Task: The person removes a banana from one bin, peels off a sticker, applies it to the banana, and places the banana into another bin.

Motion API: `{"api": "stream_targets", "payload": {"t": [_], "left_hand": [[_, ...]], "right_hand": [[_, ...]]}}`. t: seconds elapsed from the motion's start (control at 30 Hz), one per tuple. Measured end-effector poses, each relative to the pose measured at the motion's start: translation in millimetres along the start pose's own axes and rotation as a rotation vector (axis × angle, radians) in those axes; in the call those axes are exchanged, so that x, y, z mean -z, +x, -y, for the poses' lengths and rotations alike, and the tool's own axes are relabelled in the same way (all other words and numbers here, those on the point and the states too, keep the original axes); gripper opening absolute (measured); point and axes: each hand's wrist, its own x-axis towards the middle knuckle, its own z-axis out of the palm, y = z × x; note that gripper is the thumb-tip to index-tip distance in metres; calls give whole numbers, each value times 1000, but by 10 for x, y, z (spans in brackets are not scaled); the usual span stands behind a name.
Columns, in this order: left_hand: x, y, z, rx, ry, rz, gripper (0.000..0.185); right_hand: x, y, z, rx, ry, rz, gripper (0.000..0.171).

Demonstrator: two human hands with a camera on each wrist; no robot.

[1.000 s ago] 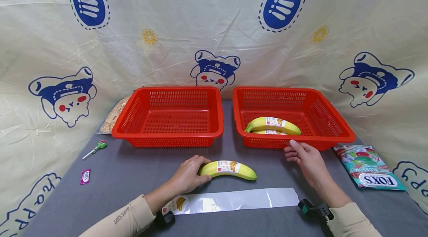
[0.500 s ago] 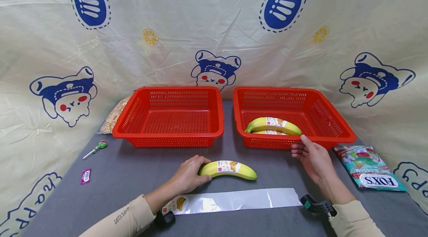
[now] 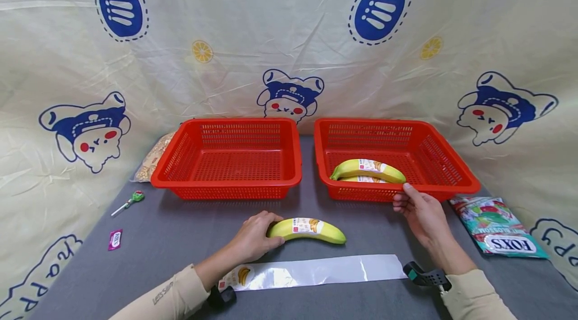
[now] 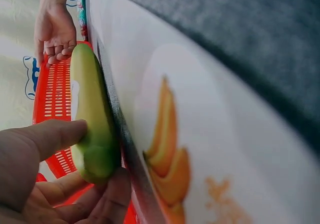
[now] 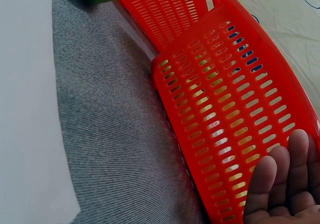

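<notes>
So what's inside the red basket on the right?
The right basket holds a labelled banana lying on a second banana; most of the lower one is covered. The right hand touches the front rim.

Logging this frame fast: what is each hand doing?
Left hand: grips the yellow labelled banana.
Right hand: open, fingers touching the red plastic basket.
</notes>
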Motion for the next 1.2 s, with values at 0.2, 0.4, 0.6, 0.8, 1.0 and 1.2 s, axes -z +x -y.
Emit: {"api": "stream_targets", "payload": {"t": [0.2,0.4,0.6,0.8,1.0,1.2], "left_hand": [[78,2,-90,-40,-20,-35,39],[275,92,-360,-120,-92,-94,39],[474,366,-739,-123,-163,-92,47],[509,749,-1000,-96,-156,-74,53],[399,1101,-1137,-94,-74,-54,51],[277,1367,-1224,-96,-1,-43,48]], "right_hand": [[4,9,1,8,3,7,28],[8,18,3,12,0,4,30],[16,22,4,21,1,12,24],[12,8,-7,9,6,8,24],[28,-2,-21,12,3,18,26],[32,-7,-33,20,3,30,24]]}}
